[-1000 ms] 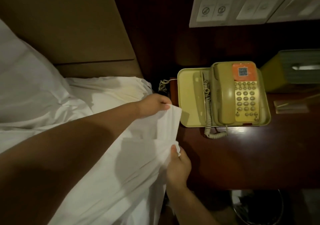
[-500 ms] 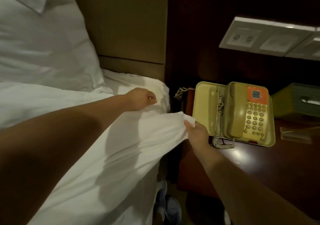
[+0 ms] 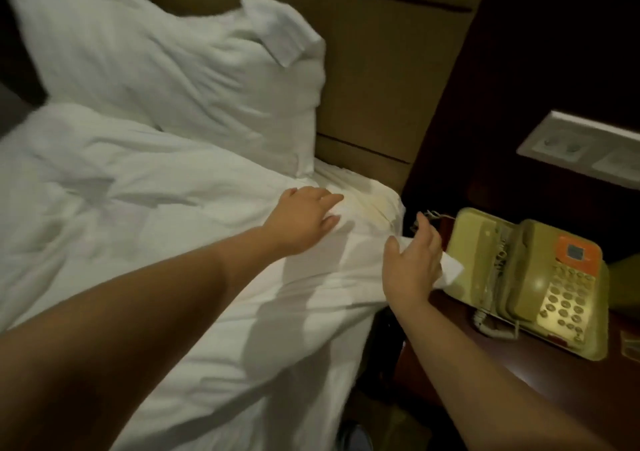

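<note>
Nearest, the white sheet (image 3: 207, 312) covers the bed's R side w/ its corner pulled out over the gap twd the dark nightstand (image 3: 519, 381). R hand (image 3: 412, 263) holds that corner betw. thumb & loosely straight fingers, cloth poking out under the palm just beside the phone's tray (image 3: 464, 242). Further back, L hand (image 3: 304, 222) lies flat, fingers spread, pressing the sheet nr the mattress corner; yellow phone (image 3: 540, 277) sits R of it, then pillow (image 3: 173, 69) vs. tan headboard (image 3: 381, 69), switch panel (image 3: 571, 145) on the wall.
</note>
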The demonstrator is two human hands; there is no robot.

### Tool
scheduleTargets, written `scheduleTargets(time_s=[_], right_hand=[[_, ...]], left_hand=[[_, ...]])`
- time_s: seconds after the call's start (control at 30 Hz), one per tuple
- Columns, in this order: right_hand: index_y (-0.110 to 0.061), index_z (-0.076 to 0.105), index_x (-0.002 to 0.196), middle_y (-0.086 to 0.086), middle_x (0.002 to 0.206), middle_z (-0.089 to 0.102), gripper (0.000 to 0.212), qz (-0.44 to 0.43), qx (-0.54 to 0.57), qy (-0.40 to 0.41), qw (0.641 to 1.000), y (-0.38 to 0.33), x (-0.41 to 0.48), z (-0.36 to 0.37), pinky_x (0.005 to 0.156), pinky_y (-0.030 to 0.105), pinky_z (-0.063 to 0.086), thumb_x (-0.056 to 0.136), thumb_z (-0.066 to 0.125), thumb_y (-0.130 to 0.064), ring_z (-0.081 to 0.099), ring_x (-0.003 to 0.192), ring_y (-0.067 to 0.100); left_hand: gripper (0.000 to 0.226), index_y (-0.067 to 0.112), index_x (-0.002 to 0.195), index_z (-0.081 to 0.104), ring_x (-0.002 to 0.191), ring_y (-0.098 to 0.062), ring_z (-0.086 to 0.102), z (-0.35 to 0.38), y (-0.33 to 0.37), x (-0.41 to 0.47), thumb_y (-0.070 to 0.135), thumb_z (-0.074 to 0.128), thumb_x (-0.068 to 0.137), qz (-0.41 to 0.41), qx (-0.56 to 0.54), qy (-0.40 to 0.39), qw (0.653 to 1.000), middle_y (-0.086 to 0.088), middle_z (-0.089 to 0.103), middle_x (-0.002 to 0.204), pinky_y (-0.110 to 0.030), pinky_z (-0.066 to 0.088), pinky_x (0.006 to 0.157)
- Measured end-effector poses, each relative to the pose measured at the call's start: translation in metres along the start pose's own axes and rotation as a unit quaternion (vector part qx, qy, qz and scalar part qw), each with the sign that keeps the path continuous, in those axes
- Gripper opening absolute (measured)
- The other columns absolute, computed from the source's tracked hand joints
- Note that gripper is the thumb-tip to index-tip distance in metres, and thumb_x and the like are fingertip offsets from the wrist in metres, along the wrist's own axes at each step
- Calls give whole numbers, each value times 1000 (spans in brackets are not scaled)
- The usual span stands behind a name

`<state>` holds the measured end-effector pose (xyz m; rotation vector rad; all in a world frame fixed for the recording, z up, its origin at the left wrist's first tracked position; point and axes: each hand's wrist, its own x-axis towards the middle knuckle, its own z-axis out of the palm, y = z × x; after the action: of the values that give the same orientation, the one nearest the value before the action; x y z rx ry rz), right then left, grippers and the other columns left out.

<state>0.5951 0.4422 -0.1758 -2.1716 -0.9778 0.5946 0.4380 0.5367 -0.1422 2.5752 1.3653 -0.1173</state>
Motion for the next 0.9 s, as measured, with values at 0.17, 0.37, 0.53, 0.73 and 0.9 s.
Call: scheduleTargets(time_s=[0.17,0.37,0.53,0.73,0.9], right_hand=[[-21,33,146,2,151,32,56,-114,-8,-89,989,-102,-35,40,111,37,23,94,53,-20,29,137,22],[-25,28,147,-1,154,27,55,-184,-51,-162,968,-186,-61,94,114,39,17,96,48,-21,23,141,20],[-23,27,147,-1,153,30,54,-212,-75,-204,953,-236,-75,139,114,39,18,97,44,-20,26,140,20],[-21,30,147,0,150,35,54,-277,-119,-242,922,-294,-83,212,114,38,21,94,45,-20,32,136,20],[-17,31,147,2,148,39,56,-348,-137,-278,885,-347,-77,289,112,35,22,94,48,-23,34,135,22]], left_hand=[[45,27,144,36,133,-19,36,-45,-56,-61,38,37,100,-66,4,34,997,2,42,145,-36,24,107],[46,27,145,35,130,-19,37,-76,-144,-122,36,37,100,-151,-13,53,987,2,43,143,-36,24,106],[50,28,148,27,136,-19,30,-93,-223,-155,38,36,100,-201,0,48,978,1,35,149,-37,20,109],[54,27,149,22,136,-22,30,-92,-306,-171,38,38,99,-258,-16,51,965,0,32,151,-38,23,108],[62,26,151,14,140,-23,24,-67,-370,-182,42,41,97,-344,-44,41,937,-3,23,155,-39,23,110]])
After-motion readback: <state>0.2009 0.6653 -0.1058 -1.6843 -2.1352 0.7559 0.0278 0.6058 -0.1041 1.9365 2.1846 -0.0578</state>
